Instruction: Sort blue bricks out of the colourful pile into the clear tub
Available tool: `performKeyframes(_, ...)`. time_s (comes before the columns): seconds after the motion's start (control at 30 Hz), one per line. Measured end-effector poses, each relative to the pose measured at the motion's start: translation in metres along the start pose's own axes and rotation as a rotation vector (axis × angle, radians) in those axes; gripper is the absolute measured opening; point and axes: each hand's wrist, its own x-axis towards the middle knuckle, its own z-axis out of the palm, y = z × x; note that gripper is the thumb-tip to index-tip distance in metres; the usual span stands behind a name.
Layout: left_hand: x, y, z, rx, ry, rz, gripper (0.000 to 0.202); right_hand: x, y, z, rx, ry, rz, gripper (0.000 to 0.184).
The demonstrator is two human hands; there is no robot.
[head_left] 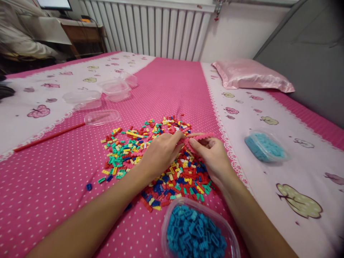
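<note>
Above a spread-out heap of small plastic building bricks (120, 154) in red, yellow, green, blue and white, both my hands meet. My right hand (212, 154) is closed around a pinkish-red strip of joined bricks (201, 137), thumb on the near side. Fingers of my left hand (162, 152) are pinched together at the strip's left end; what sits between them is hidden by the hand. Close to me, between my forearms, stands a clear tub (165, 233) full of blue bricks (195, 233).
A lidded tub of light-blue bricks (266, 147) sits at right. Clear plastic containers (115, 87), a lid (103, 117) and a long red rod (51, 137) lie at left. A pink pillow (249, 75) rests at the back right. A radiator (150, 28) stands behind the bed.
</note>
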Motion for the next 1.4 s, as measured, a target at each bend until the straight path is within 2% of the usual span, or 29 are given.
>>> performKeyframes(0.2,0.001,-0.002,-0.004,0.098,-0.048,0.109,0.02,0.002,-0.005,-0.007,-0.06,-0.059,0.019,0.035)
performKeyframes(0.43,0.0,-0.003,-0.006,0.064,-0.11,0.162,0.018,0.003,-0.007,-0.014,-0.1,-0.118,0.047,0.032)
performKeyframes(0.7,0.002,-0.002,-0.003,-0.013,-0.091,0.05,0.01,0.003,-0.007,-0.013,-0.08,-0.112,0.037,0.033)
performKeyframes(0.93,0.006,0.001,-0.002,-0.117,-0.231,-0.094,0.019,0.003,-0.006,-0.014,-0.111,-0.141,0.036,0.025)
performKeyframes(1.07,0.005,0.0,-0.003,-0.165,-0.199,-0.103,0.023,0.003,-0.008,-0.017,-0.148,-0.169,0.038,0.021)
performKeyframes(1.4,0.004,-0.004,-0.004,-0.096,-0.109,0.066,0.008,0.003,-0.011,-0.018,-0.149,-0.206,0.091,0.018)
